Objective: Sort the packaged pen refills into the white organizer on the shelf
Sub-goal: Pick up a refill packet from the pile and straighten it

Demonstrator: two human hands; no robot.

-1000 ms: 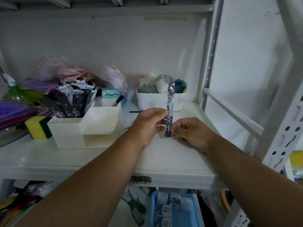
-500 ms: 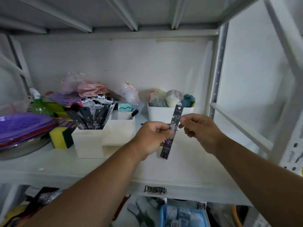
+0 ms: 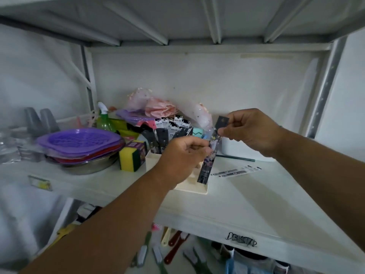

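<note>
Both hands pinch one refill packet (image 3: 212,153), upright at frame centre: right hand (image 3: 250,131) on top, left hand (image 3: 183,155) mid-length, white organizer (image 3: 197,187) directly beneath.

Dark refill packet (image 3: 209,155) — near-upright above white organizer (image 3: 194,187), more refills (image 3: 169,127) inside.

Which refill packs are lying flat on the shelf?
The two packs right of the organizer; the rest stand in it, apart from one pack gripped by both hands.
</note>
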